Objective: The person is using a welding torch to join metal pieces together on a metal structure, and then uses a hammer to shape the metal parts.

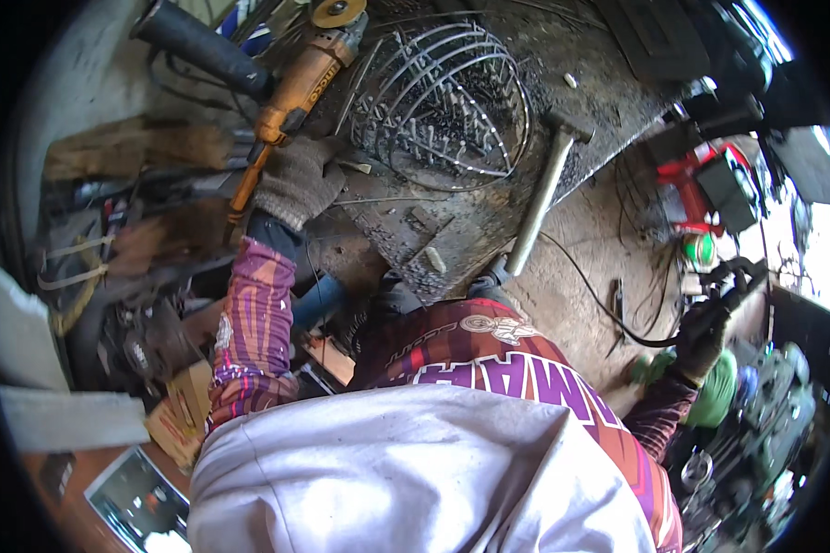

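My left hand (297, 181), in a grey knitted glove, rests at the left edge of the metal worktable (401, 226) with its fingers curled. It lies against the lower end of an orange angle grinder (300, 88); a small pale tip shows by the fingers, and what they hold is hidden. Out to the right, my dark-gloved right hand (701, 339) is closed round a black welding electrode holder (738, 281), whose cable (609, 313) trails back to the left. A domed cage of bent metal rods (452, 97) sits on the table. Right of it lies a hammer (544, 189) with a pipe handle.
A red machine (692, 189) and a green round item (699, 249) stand on the right. Dark metal parts (756, 452) are heaped at lower right. Scrap and boards (138, 152) crowd the left, with a carton (180, 415) below them. Loose grit covers the tabletop.
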A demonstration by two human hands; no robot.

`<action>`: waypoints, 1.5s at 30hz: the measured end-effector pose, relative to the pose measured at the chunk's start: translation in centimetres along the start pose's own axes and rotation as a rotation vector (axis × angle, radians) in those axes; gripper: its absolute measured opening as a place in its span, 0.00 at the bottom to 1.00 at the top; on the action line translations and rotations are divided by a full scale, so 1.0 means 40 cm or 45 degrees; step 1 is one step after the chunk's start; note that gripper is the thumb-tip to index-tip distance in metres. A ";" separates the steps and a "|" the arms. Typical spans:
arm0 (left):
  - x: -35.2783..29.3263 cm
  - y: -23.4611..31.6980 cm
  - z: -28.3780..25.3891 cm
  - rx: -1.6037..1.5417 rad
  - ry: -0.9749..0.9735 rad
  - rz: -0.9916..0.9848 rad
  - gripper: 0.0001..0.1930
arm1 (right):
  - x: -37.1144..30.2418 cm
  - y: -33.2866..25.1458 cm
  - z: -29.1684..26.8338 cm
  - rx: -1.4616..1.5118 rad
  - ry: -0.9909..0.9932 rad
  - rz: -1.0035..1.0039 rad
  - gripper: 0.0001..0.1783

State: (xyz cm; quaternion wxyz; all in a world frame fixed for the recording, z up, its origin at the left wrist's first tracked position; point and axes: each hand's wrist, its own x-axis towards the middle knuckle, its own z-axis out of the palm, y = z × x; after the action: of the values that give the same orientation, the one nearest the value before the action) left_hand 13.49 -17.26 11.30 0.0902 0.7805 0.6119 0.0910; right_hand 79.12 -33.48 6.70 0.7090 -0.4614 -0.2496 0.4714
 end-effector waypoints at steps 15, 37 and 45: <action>-0.016 -0.048 0.001 0.259 -0.170 0.190 0.20 | -0.676 0.203 0.533 -0.113 0.394 0.071 0.26; -0.017 -0.116 -0.104 0.061 -0.178 0.886 0.09 | -0.801 0.371 0.952 -0.433 0.345 0.021 0.39; -0.064 -0.104 -0.073 0.115 -0.326 1.029 0.13 | -0.790 0.425 1.130 -1.074 0.333 0.277 0.38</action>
State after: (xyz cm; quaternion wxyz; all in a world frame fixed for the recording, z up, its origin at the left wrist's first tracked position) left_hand 8.25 -18.69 13.00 0.0883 0.9657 0.2440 -0.0057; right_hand 22.38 -40.74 14.49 0.4310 -0.7891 -0.2781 0.3379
